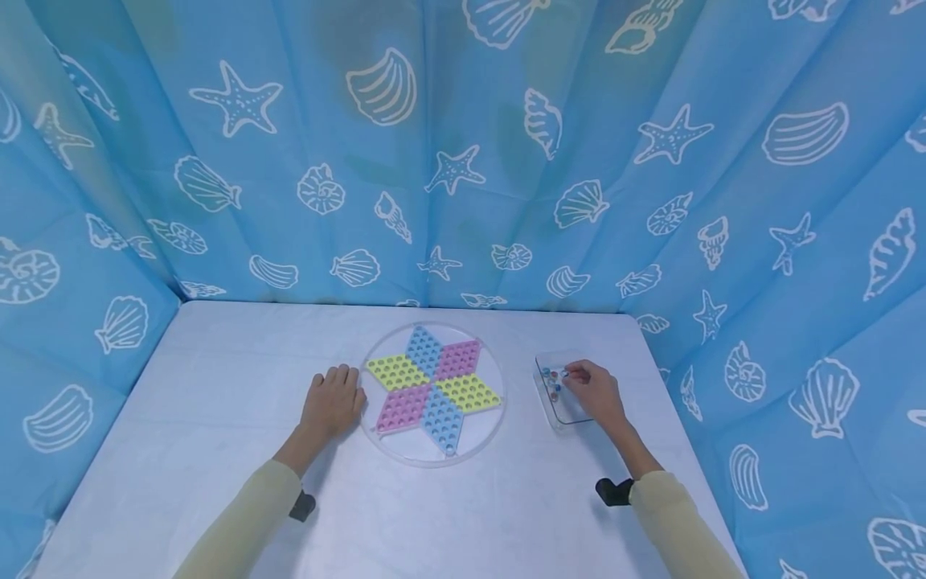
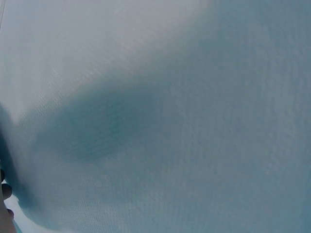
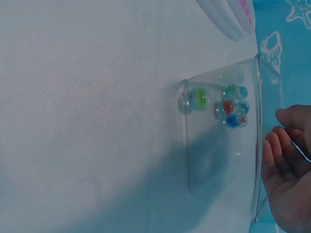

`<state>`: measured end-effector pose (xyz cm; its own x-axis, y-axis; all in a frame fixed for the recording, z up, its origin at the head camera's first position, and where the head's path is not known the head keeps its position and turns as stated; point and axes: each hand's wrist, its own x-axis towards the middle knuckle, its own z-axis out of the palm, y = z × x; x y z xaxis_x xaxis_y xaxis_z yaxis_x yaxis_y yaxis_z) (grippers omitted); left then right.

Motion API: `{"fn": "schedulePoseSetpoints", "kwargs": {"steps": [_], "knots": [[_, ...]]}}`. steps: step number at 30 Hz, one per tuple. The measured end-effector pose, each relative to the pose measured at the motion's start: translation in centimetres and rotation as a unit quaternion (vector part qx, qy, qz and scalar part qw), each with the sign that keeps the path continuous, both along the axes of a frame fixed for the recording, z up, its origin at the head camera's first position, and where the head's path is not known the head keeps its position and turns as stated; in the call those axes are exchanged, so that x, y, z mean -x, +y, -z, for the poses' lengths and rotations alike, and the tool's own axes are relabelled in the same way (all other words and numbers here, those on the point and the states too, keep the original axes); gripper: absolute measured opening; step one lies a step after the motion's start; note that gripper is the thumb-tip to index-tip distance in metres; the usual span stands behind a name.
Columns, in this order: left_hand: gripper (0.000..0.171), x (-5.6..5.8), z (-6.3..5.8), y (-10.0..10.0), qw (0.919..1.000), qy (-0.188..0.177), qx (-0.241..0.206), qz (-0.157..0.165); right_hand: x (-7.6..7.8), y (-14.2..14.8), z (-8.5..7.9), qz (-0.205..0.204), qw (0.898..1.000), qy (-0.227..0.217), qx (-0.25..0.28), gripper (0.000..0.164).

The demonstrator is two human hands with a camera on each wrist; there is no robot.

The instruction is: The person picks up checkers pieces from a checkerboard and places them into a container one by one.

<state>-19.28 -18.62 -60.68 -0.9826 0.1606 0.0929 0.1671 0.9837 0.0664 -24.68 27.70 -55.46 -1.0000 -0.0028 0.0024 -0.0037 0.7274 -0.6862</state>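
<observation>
My left hand (image 1: 333, 404) rests on the white table beside the left rim of a round clear game board (image 1: 477, 446), its fingers relaxed. The board carries a six-pointed star of blue, pink and yellow holed diamonds. Only my left fingertips (image 2: 6, 191) show at the left wrist view's edge. My right hand (image 1: 595, 392) is over a clear plastic box (image 3: 194, 170), its fingers bent and a marble (image 1: 565, 375) right at its fingertips in the head view. I cannot tell whether it pinches that marble. Several glass marbles (image 3: 228, 107) lie in the box; a green one (image 3: 199, 98) sits apart.
The white cloth-covered table (image 1: 239, 386) extends around the board and box. Blue curtains (image 1: 463, 217) with white shell and starfish prints hang behind and on both sides. Dark wrist devices (image 1: 614, 491) sit by both sleeves.
</observation>
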Motion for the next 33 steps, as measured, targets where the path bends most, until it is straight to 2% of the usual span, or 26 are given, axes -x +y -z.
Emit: {"fn": "schedulePoseSetpoints", "kwargs": {"steps": [6,17,33], "knots": [[0.041,0.1,0.2,0.0,1.0000,-0.001,-0.006,0.001,0.5,0.1,0.7,0.005,1.000,-0.020,-0.010,0.024],[0.043,0.2,0.1,0.0,1.0000,-0.003,0.000,0.001,1.5,-0.6,0.9,0.026,0.996,-0.071,-0.043,0.022],[0.040,0.2,0.2,-0.2,1.0000,0.004,0.002,0.000,1.8,-0.9,1.9,0.021,0.995,-0.070,-0.074,0.022]]}}
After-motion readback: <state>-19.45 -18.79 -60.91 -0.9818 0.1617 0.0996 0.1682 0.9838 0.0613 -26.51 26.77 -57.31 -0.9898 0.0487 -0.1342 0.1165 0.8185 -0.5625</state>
